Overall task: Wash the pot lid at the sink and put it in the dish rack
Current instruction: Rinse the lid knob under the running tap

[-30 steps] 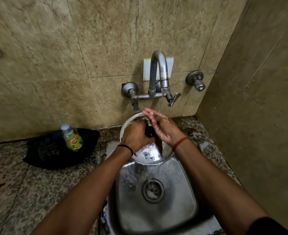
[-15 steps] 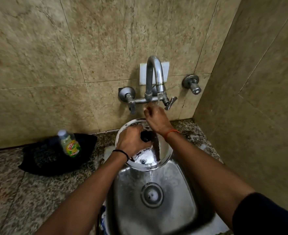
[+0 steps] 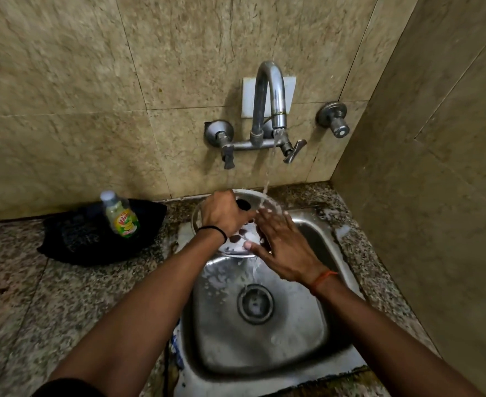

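Pot lid sat centre frame, tilted over back rim of sink, under tap stream. Left hand closed on black knob; right hand open, flat on lid's right face. Rack not in view; left hand already positioned for carry.

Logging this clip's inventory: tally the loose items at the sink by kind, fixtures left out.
Pot lid: 1, held at its knob by the left hand, right hand open on it
Dish soap bottle: 1
Black cloth: 1
Total: 3
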